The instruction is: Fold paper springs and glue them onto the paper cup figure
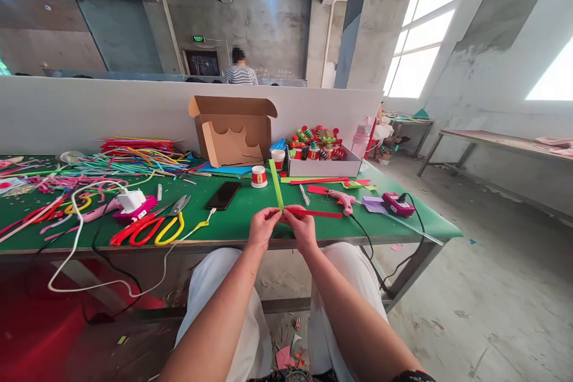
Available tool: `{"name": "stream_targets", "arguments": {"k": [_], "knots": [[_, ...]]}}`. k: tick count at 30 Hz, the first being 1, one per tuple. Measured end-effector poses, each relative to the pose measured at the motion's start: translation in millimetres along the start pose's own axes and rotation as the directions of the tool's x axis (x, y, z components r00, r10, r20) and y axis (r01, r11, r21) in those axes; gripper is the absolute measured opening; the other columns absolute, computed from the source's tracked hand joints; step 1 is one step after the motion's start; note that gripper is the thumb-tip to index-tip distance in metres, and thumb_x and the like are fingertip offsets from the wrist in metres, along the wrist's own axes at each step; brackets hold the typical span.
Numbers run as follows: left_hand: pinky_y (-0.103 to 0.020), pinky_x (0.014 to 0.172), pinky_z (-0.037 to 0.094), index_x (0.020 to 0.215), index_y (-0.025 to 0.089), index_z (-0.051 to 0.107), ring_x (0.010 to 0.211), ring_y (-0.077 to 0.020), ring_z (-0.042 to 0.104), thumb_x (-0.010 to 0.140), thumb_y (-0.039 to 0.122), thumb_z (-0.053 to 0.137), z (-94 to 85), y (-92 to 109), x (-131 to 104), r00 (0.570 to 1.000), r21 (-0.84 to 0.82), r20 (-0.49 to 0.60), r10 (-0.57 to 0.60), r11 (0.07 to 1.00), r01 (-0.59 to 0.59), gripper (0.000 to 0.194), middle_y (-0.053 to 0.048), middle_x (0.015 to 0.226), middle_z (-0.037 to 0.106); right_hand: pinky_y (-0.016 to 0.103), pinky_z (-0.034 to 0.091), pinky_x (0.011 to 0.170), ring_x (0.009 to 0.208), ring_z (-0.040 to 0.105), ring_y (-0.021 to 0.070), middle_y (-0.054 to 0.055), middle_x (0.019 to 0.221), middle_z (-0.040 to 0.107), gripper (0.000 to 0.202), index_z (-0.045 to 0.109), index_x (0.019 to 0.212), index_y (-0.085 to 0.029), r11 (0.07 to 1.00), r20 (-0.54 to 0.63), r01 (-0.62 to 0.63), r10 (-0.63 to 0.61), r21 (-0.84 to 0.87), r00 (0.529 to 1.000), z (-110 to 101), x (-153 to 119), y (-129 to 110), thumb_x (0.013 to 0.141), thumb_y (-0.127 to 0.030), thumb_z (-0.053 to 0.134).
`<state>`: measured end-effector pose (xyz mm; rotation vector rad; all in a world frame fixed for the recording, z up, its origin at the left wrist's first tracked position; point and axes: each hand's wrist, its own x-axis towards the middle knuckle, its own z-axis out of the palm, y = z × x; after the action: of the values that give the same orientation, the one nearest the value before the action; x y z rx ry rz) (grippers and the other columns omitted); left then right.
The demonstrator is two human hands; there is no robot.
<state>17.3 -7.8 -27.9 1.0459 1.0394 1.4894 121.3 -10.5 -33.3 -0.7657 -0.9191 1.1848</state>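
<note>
Both hands meet at the table's front edge, fingertips pinched around the point where two paper strips cross. A green paper strip [276, 185] rises from between them, pointing away from me. The red paper strip [324, 214] stretches out to the right. My left hand [264, 227] pinches the joined end from the left side, and my right hand [301, 227] pinches it from the right. Fingers hide the exact join. Just beyond stand a red and white paper cup [258, 176] and, to the left, a black phone [222, 196]. A pink glue gun [344, 201] lies to the right.
On the green table [197, 185] are scissors [181, 206], pliers [152, 221], a white cable [71, 250] and pipe cleaners [134, 158]. Behind stand an open cardboard box [235, 125] and a box of red-green figures [324, 167]. A purple power block [397, 204] sits right. A person [240, 71] is beyond the partition.
</note>
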Motion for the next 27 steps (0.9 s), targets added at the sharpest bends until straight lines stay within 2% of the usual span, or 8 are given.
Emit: {"name": "stream_targets", "arguments": {"k": [8, 12, 14, 16, 18, 21, 24, 27], "knots": [[-0.026, 0.060, 0.042, 0.063, 0.017, 0.066, 0.060, -0.0134, 0.056, 0.050, 0.036, 0.077, 3.4, -1, 0, 0.998, -0.047, -0.041, 0.048, 0.998, -0.050, 0.025, -0.001, 0.062, 0.066, 0.032, 0.054, 0.065, 0.061, 0.063, 0.0175, 0.000, 0.064, 0.067, 0.021, 0.065, 0.070, -0.019, 0.995, -0.023, 0.036, -0.039, -0.091, 0.999, 0, 0, 1, 0.061, -0.035, 0.075], [-0.024, 0.055, 0.040, 0.062, 0.016, 0.067, 0.056, -0.0114, 0.052, 0.049, 0.035, 0.079, 5.1, -5, 1, 0.995, -0.055, -0.085, 0.044, 0.997, -0.049, 0.026, 0.000, 0.059, 0.065, 0.029, 0.051, 0.061, 0.057, 0.060, 0.0155, -0.002, 0.062, 0.063, 0.013, 0.061, 0.069, -0.021, 0.956, -0.063, 0.145, -0.167, -0.256, 0.984, 2, -3, 0, 0.065, -0.031, 0.069], [-0.023, 0.053, 0.039, 0.062, 0.016, 0.067, 0.054, -0.0101, 0.051, 0.048, 0.035, 0.079, 5.6, -6, 1, 0.993, -0.070, -0.110, 0.043, 0.996, -0.051, 0.026, 0.000, 0.058, 0.064, 0.028, 0.050, 0.061, 0.059, 0.060, 0.0152, -0.002, 0.064, 0.062, 0.010, 0.060, 0.069, -0.022, 0.918, -0.053, 0.203, -0.235, -0.342, 0.971, 2, -4, -1, 0.067, -0.029, 0.066], [-0.023, 0.053, 0.038, 0.062, 0.016, 0.067, 0.053, -0.0094, 0.049, 0.048, 0.036, 0.080, 4.9, -5, 1, 0.990, -0.086, -0.131, 0.044, 0.995, -0.056, 0.027, 0.001, 0.057, 0.063, 0.028, 0.050, 0.064, 0.062, 0.061, 0.0153, -0.002, 0.067, 0.064, 0.009, 0.061, 0.073, -0.022, 0.904, -0.028, 0.234, -0.261, -0.358, 0.965, 2, -4, -1, 0.067, -0.027, 0.065], [-0.023, 0.053, 0.038, 0.063, 0.016, 0.068, 0.053, -0.0090, 0.048, 0.048, 0.037, 0.080, 3.2, -2, 2, 0.989, -0.097, -0.140, 0.039, 0.994, -0.053, 0.028, 0.001, 0.056, 0.062, 0.029, 0.051, 0.067, 0.062, 0.061, 0.0152, -0.002, 0.068, 0.064, 0.015, 0.062, 0.080, -0.023, 0.945, -0.031, 0.203, -0.218, -0.258, 0.975, 2, -2, -2, 0.066, -0.027, 0.066], [-0.024, 0.055, 0.040, 0.064, 0.016, 0.069, 0.054, -0.0095, 0.049, 0.047, 0.036, 0.082, 0.7, 4, 2, 0.995, -0.106, -0.096, 0.035, 0.993, -0.045, 0.029, 0.001, 0.057, 0.063, 0.029, 0.053, 0.064, 0.058, 0.060, 0.0137, -0.003, 0.064, 0.063, 0.019, 0.062, 0.078, -0.021, 1.000, -0.046, 0.004, -0.005, -0.005, 0.999, -2, 3, -4, 0.064, -0.030, 0.071], [-0.025, 0.059, 0.043, 0.065, 0.016, 0.070, 0.057, -0.0109, 0.053, 0.046, 0.034, 0.083, 0.5, 7, 1, 0.999, -0.103, -0.027, 0.033, 0.994, -0.036, 0.029, 0.000, 0.061, 0.066, 0.027, 0.053, 0.062, 0.057, 0.059, 0.0114, -0.002, 0.065, 0.064, 0.024, 0.063, 0.070, -0.019, 0.973, 0.023, -0.184, 0.182, 0.140, 0.983, -7, 6, -8, 0.058, -0.030, 0.080], [-0.026, 0.061, 0.044, 0.065, 0.016, 0.070, 0.059, -0.0124, 0.056, 0.047, 0.035, 0.083, 1.5, 7, 0, 1.000, -0.093, 0.003, 0.031, 0.995, -0.030, 0.029, -0.002, 0.063, 0.068, 0.024, 0.053, 0.064, 0.059, 0.060, 0.0099, -0.002, 0.063, 0.064, 0.029, 0.065, 0.069, -0.018, 0.956, 0.091, -0.235, 0.221, 0.177, 0.971, -8, 5, -11, 0.053, -0.030, 0.086]]}}
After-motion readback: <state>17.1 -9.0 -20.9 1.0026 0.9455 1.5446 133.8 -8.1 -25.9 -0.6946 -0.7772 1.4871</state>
